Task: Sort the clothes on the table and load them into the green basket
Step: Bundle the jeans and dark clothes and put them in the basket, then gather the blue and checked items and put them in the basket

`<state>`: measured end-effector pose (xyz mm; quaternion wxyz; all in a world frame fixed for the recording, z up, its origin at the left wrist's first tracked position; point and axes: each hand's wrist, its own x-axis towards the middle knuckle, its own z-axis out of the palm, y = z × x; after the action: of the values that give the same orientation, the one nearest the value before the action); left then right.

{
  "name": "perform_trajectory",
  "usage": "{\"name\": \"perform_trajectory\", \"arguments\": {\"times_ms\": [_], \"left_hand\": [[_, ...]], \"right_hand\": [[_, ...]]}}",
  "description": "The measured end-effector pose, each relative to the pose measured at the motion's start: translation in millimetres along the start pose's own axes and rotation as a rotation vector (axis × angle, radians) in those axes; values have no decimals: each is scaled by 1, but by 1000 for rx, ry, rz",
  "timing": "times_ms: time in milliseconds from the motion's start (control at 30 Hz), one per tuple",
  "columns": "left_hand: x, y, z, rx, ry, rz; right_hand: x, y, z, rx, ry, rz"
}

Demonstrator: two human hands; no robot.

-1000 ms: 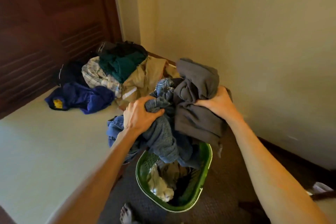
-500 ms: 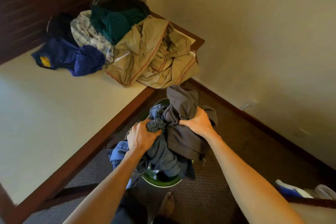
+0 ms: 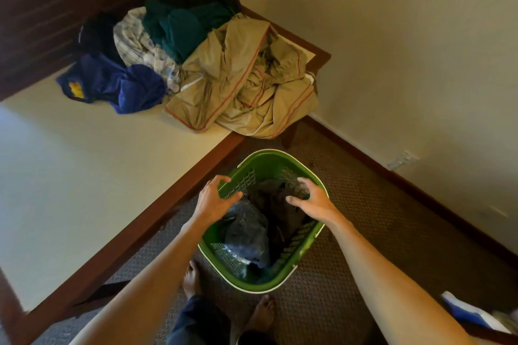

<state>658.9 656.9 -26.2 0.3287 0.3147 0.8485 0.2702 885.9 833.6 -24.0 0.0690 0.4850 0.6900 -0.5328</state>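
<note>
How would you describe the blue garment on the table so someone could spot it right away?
Look at the pale table with the clothes heap in its far corner. The blue garment lies at the heap's left front edge, below a patterned white shirt. It is the only bright blue piece, with a yellow patch on its left end.

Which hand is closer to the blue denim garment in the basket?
Left. The left hand hovers open just above and left of the denim garment; the right hand hovers open over the dark clothes beside it.
</note>
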Motion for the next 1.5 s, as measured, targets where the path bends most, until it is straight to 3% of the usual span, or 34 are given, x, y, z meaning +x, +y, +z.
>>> {"name": "perform_trajectory", "arguments": {"times_ms": [200,433,600,867,967,1067,1167,1333,1500], "left_hand": [[-5,12,-39,-11,36,122],[18,30,-150,-57,200,148],[73,8,-247,-122,300,170],[207,-37,-380,88,425,80],[255,-55,-406,293,287,1],[291,-78,-413,481,38,-96],[299,-104,-387,516,-123,-170],[262,-137,-342,627,4,-73],[223,-154,-340,611,41,-93]], "right_hand": [[1,-45,1,-8,17,-66],[25,-175,1,-22,1,-200],[57,-274,23,-119,41,-345],[152,-417,85,-187,175,-504],[194,-457,117,-218,168,-566],[234,-483,149,-367,143,-651],[268,-490,172,-509,113,-638],[284,-490,198,-571,69,-348],[244,-480,210,-532,50,-314]]}}
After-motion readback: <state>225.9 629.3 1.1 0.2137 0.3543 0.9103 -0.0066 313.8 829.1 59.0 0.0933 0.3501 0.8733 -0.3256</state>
